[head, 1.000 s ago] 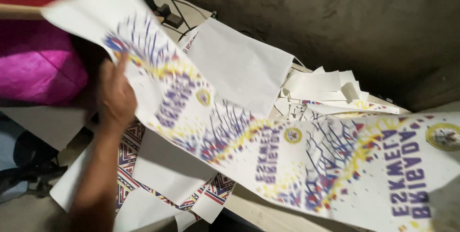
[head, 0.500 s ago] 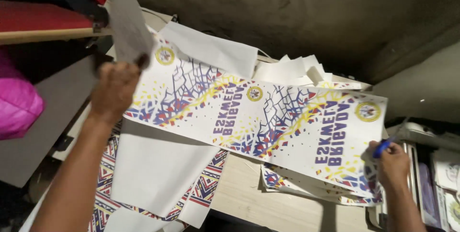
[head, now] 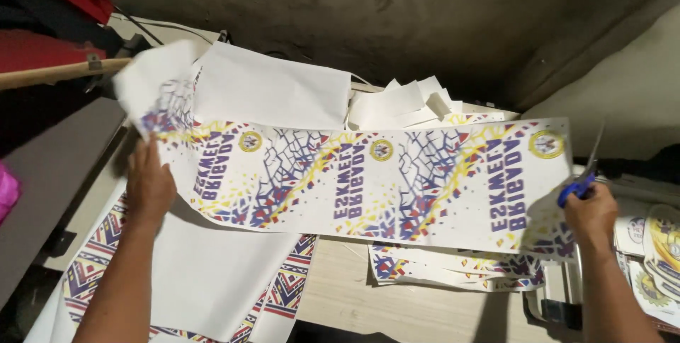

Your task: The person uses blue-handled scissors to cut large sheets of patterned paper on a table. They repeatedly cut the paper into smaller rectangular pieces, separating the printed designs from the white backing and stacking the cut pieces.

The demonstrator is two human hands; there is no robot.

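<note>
Long printed strip held across the middle of the bench, stacks of paper around it.

The printed strip [head: 368, 180] spans from nine o'clock to three o'clock above the bench [head: 397, 307]. The left hand [head: 149, 187] lies on its nine o'clock end; the right hand [head: 589, 214], at its three o'clock end, has its grip around scissors [head: 582, 176]. Behind the strip, toward twelve o'clock, lies a blank sheet [head: 273, 91], with a heap of paper offcuts [head: 407, 102] just beside it toward one o'clock. Under the strip, at five o'clock, a stack of cut prints [head: 453, 268] rests on the bench. At seven o'clock lies a large bordered sheet [head: 205, 286]. At four o'clock, round stickers [head: 655, 244] lie past the right hand.
</note>
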